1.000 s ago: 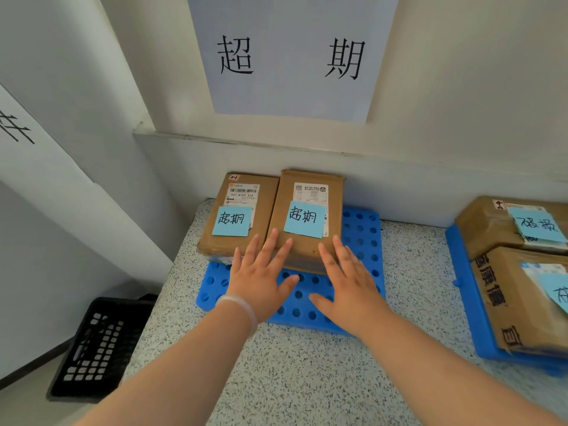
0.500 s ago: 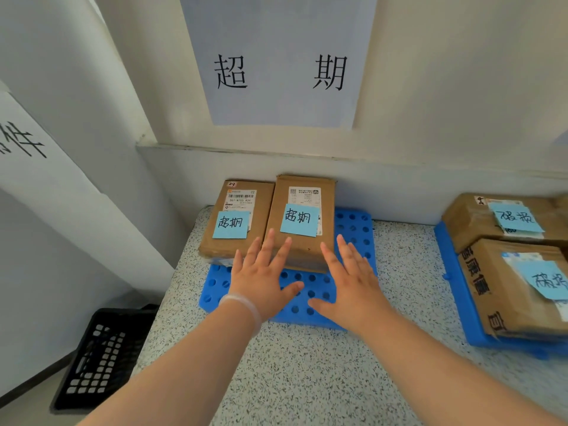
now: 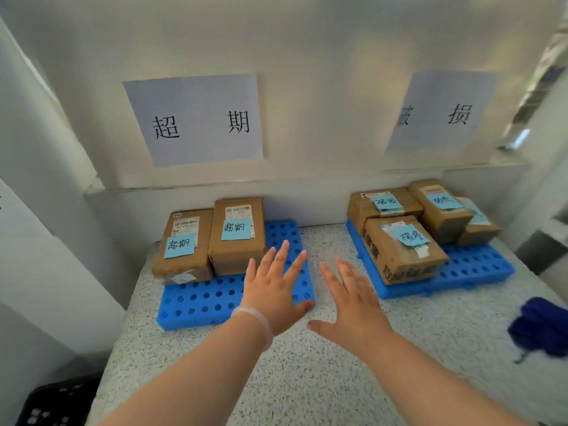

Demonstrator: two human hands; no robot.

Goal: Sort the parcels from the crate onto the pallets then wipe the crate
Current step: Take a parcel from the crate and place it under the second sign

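Note:
Two brown parcels, the left one [image 3: 184, 244] and the right one [image 3: 238, 233], each with a blue note, lie side by side on the left blue pallet [image 3: 199, 302]. Several parcels with blue notes, among them a front one [image 3: 402, 250], sit on the right blue pallet [image 3: 470, 269]. My left hand [image 3: 272, 290] hovers flat with spread fingers over the left pallet's right end, holding nothing. My right hand [image 3: 350, 305] is flat and empty over the speckled counter between the pallets. The black crate [image 3: 52, 404] shows only as a corner at the bottom left, below the counter.
A dark blue cloth [image 3: 541, 330] lies on the speckled counter [image 3: 307, 379] at the right edge. Two paper signs, one [image 3: 196, 118] above the left pallet and one [image 3: 442, 112] above the right, hang on the back wall. A white wall panel stands to the left.
Both hands have left the right parcel on the left pallet and drawn back to the right. The view has lifted and turned right, bringing in the right pallet and the cloth.

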